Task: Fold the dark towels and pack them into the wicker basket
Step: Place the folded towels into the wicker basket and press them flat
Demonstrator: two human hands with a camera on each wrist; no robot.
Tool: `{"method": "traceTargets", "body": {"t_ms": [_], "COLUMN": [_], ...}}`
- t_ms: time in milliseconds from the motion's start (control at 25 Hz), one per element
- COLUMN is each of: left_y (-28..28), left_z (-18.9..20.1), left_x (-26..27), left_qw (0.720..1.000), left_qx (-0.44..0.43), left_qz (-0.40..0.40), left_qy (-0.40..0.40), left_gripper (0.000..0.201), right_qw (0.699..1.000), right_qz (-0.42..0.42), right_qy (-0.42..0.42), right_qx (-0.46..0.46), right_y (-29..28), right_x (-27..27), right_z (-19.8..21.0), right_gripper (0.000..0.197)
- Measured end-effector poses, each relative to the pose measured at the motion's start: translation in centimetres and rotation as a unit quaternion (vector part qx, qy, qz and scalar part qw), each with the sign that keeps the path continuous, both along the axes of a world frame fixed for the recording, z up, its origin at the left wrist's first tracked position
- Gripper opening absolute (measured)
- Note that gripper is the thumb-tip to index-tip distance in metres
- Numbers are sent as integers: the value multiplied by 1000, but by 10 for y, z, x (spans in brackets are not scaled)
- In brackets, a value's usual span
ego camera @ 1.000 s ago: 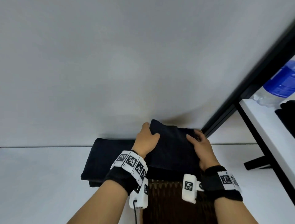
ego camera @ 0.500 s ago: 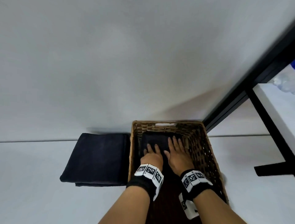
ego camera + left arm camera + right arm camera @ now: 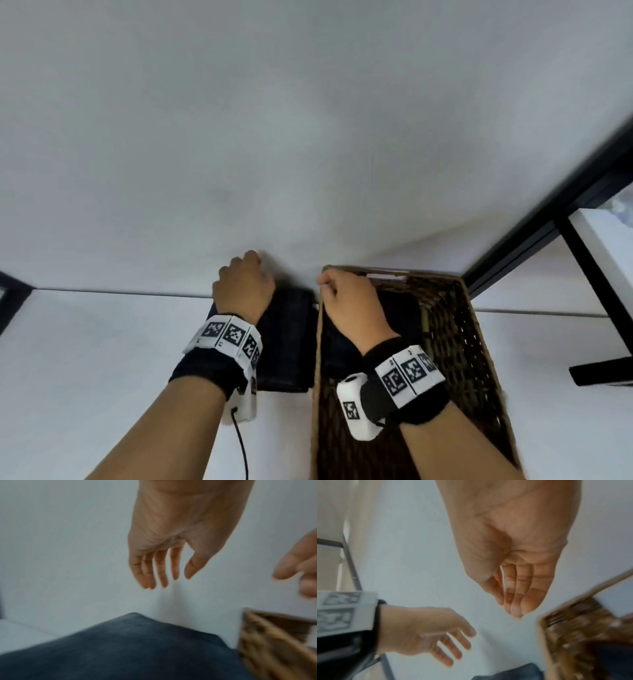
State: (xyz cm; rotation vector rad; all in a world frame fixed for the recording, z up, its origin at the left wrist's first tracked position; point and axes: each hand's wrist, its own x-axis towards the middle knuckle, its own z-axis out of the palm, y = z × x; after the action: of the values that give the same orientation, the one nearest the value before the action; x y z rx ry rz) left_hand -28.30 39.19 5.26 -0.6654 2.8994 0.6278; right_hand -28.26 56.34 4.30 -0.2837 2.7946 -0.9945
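A brown wicker basket (image 3: 476,346) stands on the white table against the wall. One folded dark towel (image 3: 406,315) lies inside it at the far end. A second folded dark towel (image 3: 291,342) lies on the table just left of the basket. My left hand (image 3: 243,284) hovers above this towel's far edge with relaxed fingers (image 3: 161,573), holding nothing. My right hand (image 3: 346,301) hangs over the basket's far left corner. Its fingers (image 3: 518,599) are loosely extended and empty. The wrist views are blurred by motion.
The white wall (image 3: 308,137) rises directly behind the towel and basket. A black frame (image 3: 548,219) with a white shelf (image 3: 613,250) stands at the right. The white tabletop (image 3: 85,377) stretches to the left of the towel.
Both hands have lifted out of the basket, leaving a towel inside. The left hand has moved left over the folded towel beside the basket.
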Motion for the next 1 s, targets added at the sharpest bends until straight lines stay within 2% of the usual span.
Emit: {"method": "traceTargets", "body": {"t_ms": [80,160,320,480,600,720,800,840,880,960,1000], "left_y": [-39,-58,-68,-71,-64,-43,-26,-16,-6,16,26], "left_z": [-9,-18,-21,-19,-4,33,65,81,95,117,122], "left_x": [16,31,36,35,33,30,27,27,25,25,24], "left_qw": [987,974,980,973,970,968,965,958,946,917,903], "left_qx": [-6,8,26,119,202,242,262,281,307,372,400], "left_qz": [41,24,49,76,61,34,-25,-61,-91,-127,-136], "left_qy": [-155,-226,-192,-183,-124,-53,-1,21,41,70,78], "left_gripper": [42,49,48,48,37,48,54,56,59,72,78], "right_qw": [995,982,972,973,984,990,977,956,914,789,751], "right_qz": [60,104,125,113,62,-53,-96,-121,-157,-218,-227], "right_qy": [-80,-146,-154,-166,-160,-107,-118,-163,-227,-342,-366], "right_qx": [10,57,122,110,43,-74,-151,-213,-298,-461,-501], "right_y": [-41,-67,-80,-77,-73,-60,-47,-42,-34,-14,1], "right_x": [11,23,36,40,43,37,30,29,27,26,27], "right_z": [-7,-20,-36,-41,-42,-32,-21,-13,-4,17,30], "right_gripper": [27,35,41,43,42,35,37,44,51,50,46]}}
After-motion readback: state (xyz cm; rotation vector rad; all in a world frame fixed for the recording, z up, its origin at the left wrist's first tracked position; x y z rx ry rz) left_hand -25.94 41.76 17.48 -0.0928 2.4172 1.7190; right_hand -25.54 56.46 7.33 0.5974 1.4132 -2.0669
